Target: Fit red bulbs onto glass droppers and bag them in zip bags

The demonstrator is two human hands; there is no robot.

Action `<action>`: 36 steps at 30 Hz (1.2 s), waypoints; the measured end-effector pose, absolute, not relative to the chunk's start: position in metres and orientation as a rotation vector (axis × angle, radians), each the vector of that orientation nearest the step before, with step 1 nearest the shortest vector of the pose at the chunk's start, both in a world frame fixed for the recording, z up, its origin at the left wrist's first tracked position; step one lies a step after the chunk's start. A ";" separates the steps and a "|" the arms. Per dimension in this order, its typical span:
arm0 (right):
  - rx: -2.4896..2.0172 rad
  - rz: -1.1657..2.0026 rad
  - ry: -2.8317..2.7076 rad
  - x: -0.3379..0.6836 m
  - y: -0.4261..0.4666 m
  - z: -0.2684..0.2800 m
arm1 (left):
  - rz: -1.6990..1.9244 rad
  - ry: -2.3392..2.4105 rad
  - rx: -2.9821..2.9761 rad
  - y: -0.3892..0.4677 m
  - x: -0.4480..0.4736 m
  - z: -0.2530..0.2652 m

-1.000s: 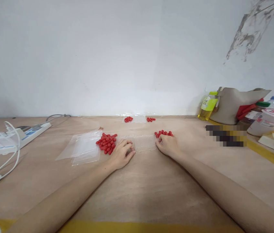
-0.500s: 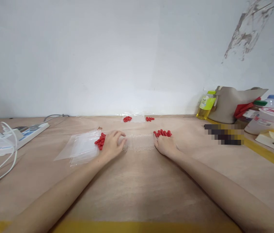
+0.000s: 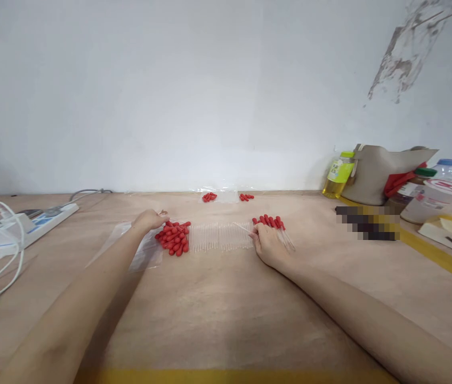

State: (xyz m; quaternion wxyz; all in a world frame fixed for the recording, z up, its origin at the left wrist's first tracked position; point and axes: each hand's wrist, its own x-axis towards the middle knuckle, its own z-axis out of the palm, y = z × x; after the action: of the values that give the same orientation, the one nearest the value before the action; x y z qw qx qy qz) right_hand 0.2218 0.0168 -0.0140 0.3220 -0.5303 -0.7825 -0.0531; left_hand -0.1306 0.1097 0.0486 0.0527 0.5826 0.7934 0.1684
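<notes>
1. Yellow tape [image 3: 226,376] crosses the near wooden table [image 3: 194,320].
2. The right hand [image 3: 269,246] pinches one slanted tube [image 3: 242,227] by a row of clear tubes [image 3: 218,238]; red-bulbed tubes [image 3: 278,222] lie beside it.
3. Red bulbs [image 3: 174,238] sit heaped at the row's left end.
4. The left hand [image 3: 148,219], well apart, nears their far-left edge; I cannot tell its grip.
5. More red bulbs [image 3: 209,197] lie near the wall [image 3: 130,96].

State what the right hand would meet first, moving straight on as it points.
The right hand would likely meet the row of clear tubes first, though depth leaves its height above them unclear.
</notes>
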 end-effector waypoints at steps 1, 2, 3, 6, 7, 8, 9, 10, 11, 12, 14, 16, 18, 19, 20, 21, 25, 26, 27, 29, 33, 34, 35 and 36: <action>-1.361 -0.125 -2.054 0.221 0.016 -0.015 | 0.494 2.431 1.752 0.113 -0.130 0.048; -1.335 -0.120 -2.051 0.221 0.015 -0.016 | 0.479 2.446 1.736 0.117 -0.129 0.048; -1.313 -0.122 -2.049 0.221 0.014 -0.017 | 0.466 2.456 1.721 0.119 -0.128 0.048; -1.260 -0.110 -2.069 0.221 0.013 -0.018 | 0.457 2.447 1.699 0.123 -0.124 0.048; -1.243 -0.095 -2.090 0.221 0.013 -0.018 | 0.466 2.439 1.697 0.123 -0.123 0.047; -1.221 -0.075 -2.118 0.221 0.013 -0.018 | 0.481 2.432 1.696 0.122 -0.123 0.048; -1.194 -0.056 -2.149 0.222 0.014 -0.019 | 0.501 2.429 1.696 0.120 -0.122 0.048; -1.164 -0.045 -2.176 0.222 0.014 -0.020 | 0.529 2.428 1.697 0.118 -0.122 0.048; -1.130 -0.043 -2.196 0.222 0.015 -0.020 | 0.563 2.427 1.701 0.116 -0.122 0.049; -1.094 -0.050 -2.208 0.223 0.015 -0.021 | 0.604 2.423 1.710 0.113 -0.123 0.051; -1.037 -0.083 -2.222 0.223 0.016 -0.023 | 0.722 2.414 1.739 0.107 -0.123 0.054; -1.016 -0.113 -2.233 0.224 0.017 -0.023 | 0.876 2.413 1.773 0.099 -0.122 0.057; -1.031 -0.121 -2.231 0.224 0.017 -0.023 | 1.106 2.365 1.827 0.091 -0.117 0.061; -1.049 -0.119 -2.220 0.224 0.016 -0.023 | 1.246 2.273 1.870 0.087 -0.112 0.062; -1.066 -0.114 -2.207 0.224 0.016 -0.022 | 1.391 2.118 1.917 0.082 -0.106 0.062; -1.079 -0.109 -2.198 0.223 0.016 -0.022 | 1.509 1.909 1.954 0.077 -0.098 0.062; -1.131 -0.092 -2.193 0.223 0.015 -0.022 | 1.529 1.314 1.842 0.052 -0.059 0.049; -1.145 -0.090 -2.187 0.224 0.015 -0.022 | 1.468 1.290 1.816 0.045 -0.048 0.043; -1.155 -0.089 -2.177 0.224 0.015 -0.023 | 1.418 1.278 1.826 0.039 -0.039 0.037; -1.142 -0.089 -2.154 0.224 0.016 -0.023 | 1.318 1.229 1.880 0.027 -0.024 0.024; -1.076 -0.078 -2.137 0.223 0.013 -0.019 | 1.214 1.211 2.035 0.012 -0.008 0.002; -1.062 -0.074 -2.137 0.222 0.011 -0.017 | 1.216 1.203 2.107 0.009 -0.007 -0.001; -1.050 -0.072 -2.141 0.221 0.010 -0.016 | 1.214 1.197 2.190 0.007 -0.006 -0.003; -1.035 -0.073 -2.149 0.219 0.008 -0.015 | 1.202 1.200 2.279 0.006 -0.006 -0.005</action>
State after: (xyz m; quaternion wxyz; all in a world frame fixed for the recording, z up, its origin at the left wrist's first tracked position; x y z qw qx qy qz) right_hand 0.2194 0.0081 -0.0149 0.3688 -0.4032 -0.8370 -0.0285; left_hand -0.0056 0.0060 -0.0045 0.1494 0.7928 0.4174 0.4182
